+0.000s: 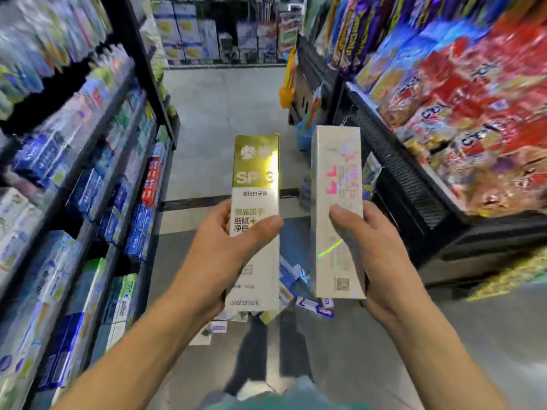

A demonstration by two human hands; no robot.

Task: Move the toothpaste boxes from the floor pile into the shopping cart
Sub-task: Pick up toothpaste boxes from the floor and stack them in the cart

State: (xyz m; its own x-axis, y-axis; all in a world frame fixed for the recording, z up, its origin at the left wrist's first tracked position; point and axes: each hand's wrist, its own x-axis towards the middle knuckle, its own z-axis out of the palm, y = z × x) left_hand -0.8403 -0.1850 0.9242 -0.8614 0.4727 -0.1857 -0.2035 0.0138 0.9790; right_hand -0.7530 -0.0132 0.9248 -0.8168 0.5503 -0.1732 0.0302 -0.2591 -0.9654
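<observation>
We hold a gold box (255, 220) in our left hand (219, 255) and a white box (337, 211) in our right hand (376, 255), both upright mid-frame, lifted clear of the pile (299, 294), ready for a cart we cannot see

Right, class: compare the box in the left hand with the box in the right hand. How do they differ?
The left box has a shiny gold upper panel reading SP-3 above a white lower part; the right box is pale all over with small pink marks. The left box sits slightly lower in view than the right box. Both are long and upright, each gripped near its middle, by the left hand and right hand.
</observation>
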